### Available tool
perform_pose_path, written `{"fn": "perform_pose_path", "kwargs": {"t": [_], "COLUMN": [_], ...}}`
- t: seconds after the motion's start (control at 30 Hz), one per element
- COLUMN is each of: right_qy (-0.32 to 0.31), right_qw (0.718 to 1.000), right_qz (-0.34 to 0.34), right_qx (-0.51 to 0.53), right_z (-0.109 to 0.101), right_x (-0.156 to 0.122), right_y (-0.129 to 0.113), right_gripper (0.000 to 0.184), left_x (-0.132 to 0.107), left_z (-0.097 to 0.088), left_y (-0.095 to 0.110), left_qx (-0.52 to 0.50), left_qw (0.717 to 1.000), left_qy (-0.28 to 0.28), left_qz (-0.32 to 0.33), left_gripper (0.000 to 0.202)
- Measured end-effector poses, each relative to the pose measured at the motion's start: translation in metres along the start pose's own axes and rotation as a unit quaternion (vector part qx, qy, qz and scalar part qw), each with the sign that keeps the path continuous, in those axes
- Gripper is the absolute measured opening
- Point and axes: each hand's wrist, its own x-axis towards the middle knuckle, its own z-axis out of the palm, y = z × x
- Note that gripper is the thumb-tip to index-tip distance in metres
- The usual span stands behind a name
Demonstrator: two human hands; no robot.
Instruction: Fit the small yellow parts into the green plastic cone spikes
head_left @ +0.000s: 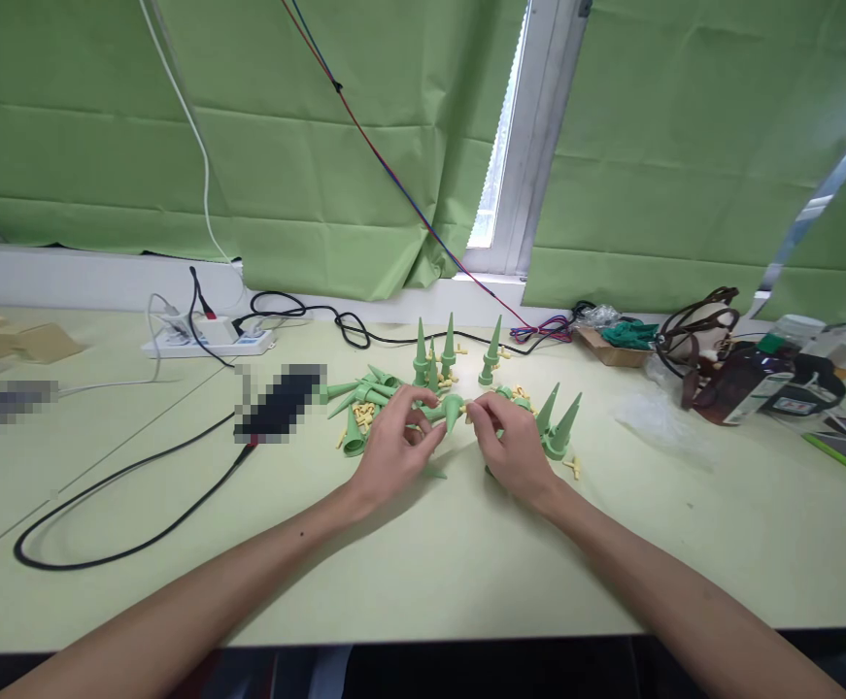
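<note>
My left hand is closed on a green plastic watering spike, held just above the table with its point tilted down. Between the thumb and fingertips of my right hand is a small yellow valve piece, touching the side of that spike. Whether it is seated there cannot be made out. Left of my hands lies a heap of green spikes with yellow valves among them. Several spikes with yellow valves stand upright behind, such as one spike. More spikes stand beside my right hand, near a loose yellow valve.
A power strip and a black cable are on the left, near a blurred-out dark device. Clear plastic wrap, a dark bottle and a cardboard box occupy the right. Green curtains hang behind the table.
</note>
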Motion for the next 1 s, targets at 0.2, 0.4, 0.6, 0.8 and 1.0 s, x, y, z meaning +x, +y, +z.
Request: {"fn": "perform_pose_path", "kwargs": {"t": [0.2, 0.4, 0.6, 0.8, 1.0], "right_qy": [0.013, -0.021, -0.031, -0.036, -0.036], "right_qw": [1.000, 0.999, 0.999, 0.999, 0.999], "right_qz": [0.004, -0.023, -0.009, -0.013, -0.020], "right_qx": [0.012, 0.017, 0.013, 0.000, -0.010], "right_z": [-0.0010, -0.0002, -0.0013, -0.0009, 0.0006], "right_x": [0.0000, -0.0008, -0.0014, -0.0015, -0.0011], "right_y": [-0.0029, -0.0029, -0.0020, -0.0017, -0.0014], "right_gripper": [0.020, 0.019, 0.021, 0.027, 0.030], "left_x": [0.0019, 0.0033, 0.0025, 0.0005, -0.0008], "left_z": [-0.0014, -0.0025, -0.0038, -0.0009, 0.0009], "left_y": [0.0023, 0.0041, 0.0062, 0.0034, 0.0014], "left_qx": [-0.079, -0.121, -0.120, -0.058, -0.027], "left_qw": [0.988, 0.975, 0.976, 0.993, 0.998], "left_qy": [-0.082, -0.115, -0.125, -0.081, -0.059], "left_qz": [-0.103, -0.145, -0.133, -0.063, -0.024], "left_gripper": [0.038, 0.042, 0.033, 0.027, 0.022]}}
